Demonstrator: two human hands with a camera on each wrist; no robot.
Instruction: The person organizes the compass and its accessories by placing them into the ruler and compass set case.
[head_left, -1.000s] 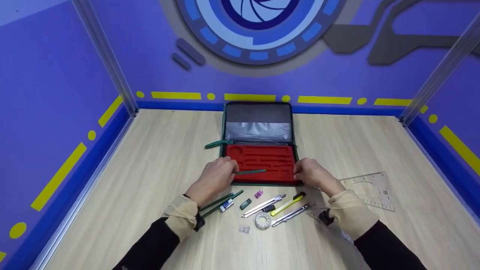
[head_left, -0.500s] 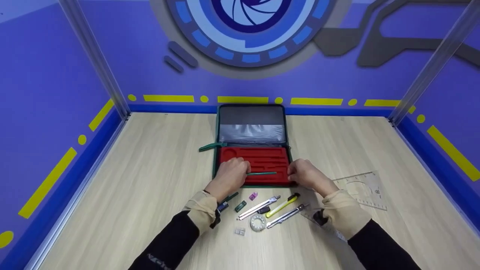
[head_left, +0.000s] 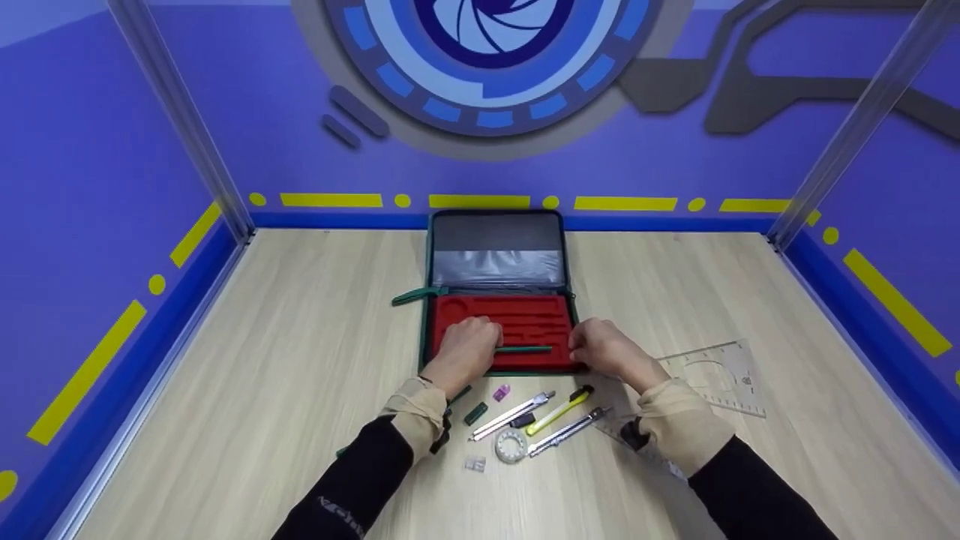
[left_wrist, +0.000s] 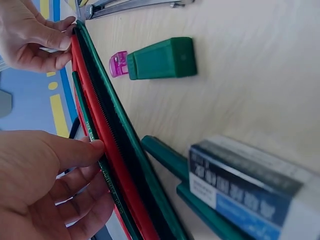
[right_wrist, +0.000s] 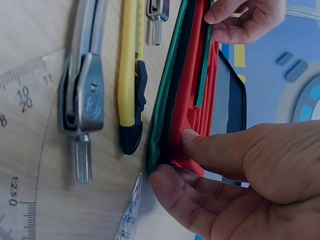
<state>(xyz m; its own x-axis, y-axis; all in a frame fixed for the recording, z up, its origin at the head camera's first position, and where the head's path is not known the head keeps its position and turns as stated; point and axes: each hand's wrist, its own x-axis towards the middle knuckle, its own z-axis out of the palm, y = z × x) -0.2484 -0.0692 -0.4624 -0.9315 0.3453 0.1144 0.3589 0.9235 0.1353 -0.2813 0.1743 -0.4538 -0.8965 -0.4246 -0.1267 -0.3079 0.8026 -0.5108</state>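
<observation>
I see the open case [head_left: 496,255] with its red tray [head_left: 525,330] holding a green pencil [head_left: 525,349]. My left hand [head_left: 466,346] pinches the pencil's end; my right hand [head_left: 604,349] grips the case's corner.

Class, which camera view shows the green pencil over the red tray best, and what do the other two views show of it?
The head view: the whole pencil lies across the red tray, its end under the left hand. The left wrist view shows it edge-on beside the fingers; the right wrist view shows a thin green strip above the tray's edge.

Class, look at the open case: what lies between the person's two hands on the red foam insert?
In the head view, a slim green pencil lies across the red foam insert, between the left hand, which holds one end, and the right hand.
</observation>
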